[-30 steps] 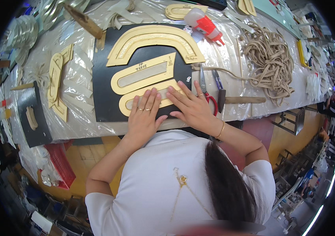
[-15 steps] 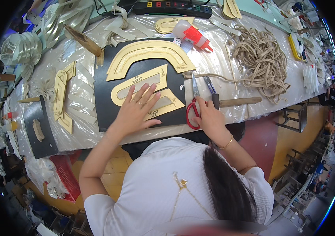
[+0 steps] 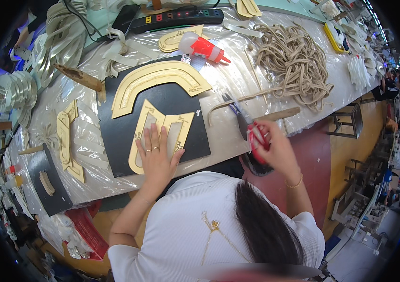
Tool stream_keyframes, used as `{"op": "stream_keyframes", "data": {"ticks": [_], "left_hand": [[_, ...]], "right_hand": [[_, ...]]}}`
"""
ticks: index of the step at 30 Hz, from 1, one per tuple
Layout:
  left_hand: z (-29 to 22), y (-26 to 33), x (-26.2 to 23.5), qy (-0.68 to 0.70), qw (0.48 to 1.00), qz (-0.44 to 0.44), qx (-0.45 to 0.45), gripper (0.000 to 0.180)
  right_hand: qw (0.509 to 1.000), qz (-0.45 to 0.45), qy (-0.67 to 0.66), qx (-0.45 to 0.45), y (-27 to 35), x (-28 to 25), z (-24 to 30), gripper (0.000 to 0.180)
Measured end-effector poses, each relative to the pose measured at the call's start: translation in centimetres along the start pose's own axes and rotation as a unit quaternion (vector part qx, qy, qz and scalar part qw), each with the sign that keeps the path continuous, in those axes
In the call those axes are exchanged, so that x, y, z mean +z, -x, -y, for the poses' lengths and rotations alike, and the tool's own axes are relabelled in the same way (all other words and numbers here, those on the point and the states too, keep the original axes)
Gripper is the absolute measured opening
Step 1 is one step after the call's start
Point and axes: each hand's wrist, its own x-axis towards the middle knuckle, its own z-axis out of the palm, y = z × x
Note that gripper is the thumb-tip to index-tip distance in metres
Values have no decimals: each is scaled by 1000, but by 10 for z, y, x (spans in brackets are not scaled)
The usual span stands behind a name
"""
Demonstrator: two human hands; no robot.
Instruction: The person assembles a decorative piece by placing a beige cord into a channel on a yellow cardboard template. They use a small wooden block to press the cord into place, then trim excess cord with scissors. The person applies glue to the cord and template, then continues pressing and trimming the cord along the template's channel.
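Note:
My left hand [image 3: 155, 157] lies flat with its fingers out on a pale yellow slotted template [image 3: 142, 115], which opens in a V shape. This template rests on a black board [image 3: 117, 162]. Above it on the same board is an arch-shaped yellow template [image 3: 157, 75]. Off the board's right edge, my right hand [image 3: 275, 145] is closed around the red handles of a pair of scissors [image 3: 257, 136]. The blades point up and to the left and are partly blurred. Close by them lies a dark tool, its shape hard to make out.
A tangled heap of beige cord [image 3: 294, 66] covers the far right, one end trailing toward the scissors. A wooden stick [image 3: 280, 114] lies near my right hand. Behind the board are a red-and-clear squeeze bottle [image 3: 207, 49] and a power strip [image 3: 176, 21]. White strips [image 3: 91, 152] lie left.
My right hand has taken up the scissors, which were lying at the board's right edge. The slotted template has turned under my left hand, its open end now upward. The whole view has shifted.

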Motion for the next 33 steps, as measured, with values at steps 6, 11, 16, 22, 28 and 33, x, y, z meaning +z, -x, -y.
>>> {"op": "stream_keyframes", "data": {"ticks": [6,11,16,22,28,33], "left_hand": [[13,-9,-29,-11,980,-3,197,85],[59,-57,-41,-42,885,111,450,72],[55,-60,-32,-41,907,105,406,67],[25,-23,-8,-32,987,-32,157,68],[-13,-36,22,-92,983,-104,-123,70],[-16,-44,12,-10,985,-112,-130,84]], "right_hand": [[991,-38,117,-50,-27,-59,-63,55],[987,0,127,-102,-41,-73,-110,53],[985,14,108,-132,-62,-56,-112,53],[980,65,153,-111,-82,-54,-93,54],[951,13,238,-197,-101,-50,-59,26],[918,13,189,-348,-135,32,-19,24]]}}
